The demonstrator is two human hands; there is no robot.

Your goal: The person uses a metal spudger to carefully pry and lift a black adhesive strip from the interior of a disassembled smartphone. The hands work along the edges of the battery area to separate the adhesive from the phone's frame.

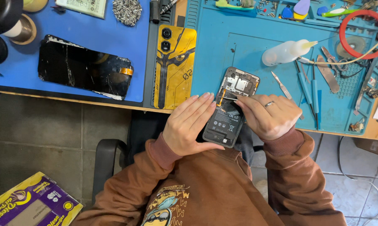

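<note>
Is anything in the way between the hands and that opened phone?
Nothing visible. The left hand already grips the opened phone by its side, and the right hand holds thin tweezers right onto its insides.

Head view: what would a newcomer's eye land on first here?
The opened phone at the mat's near edge, steadied by the left hand while the right hand works fine tweezers into it. Left of it lie a yellow back cover and a cracked screen.
</note>
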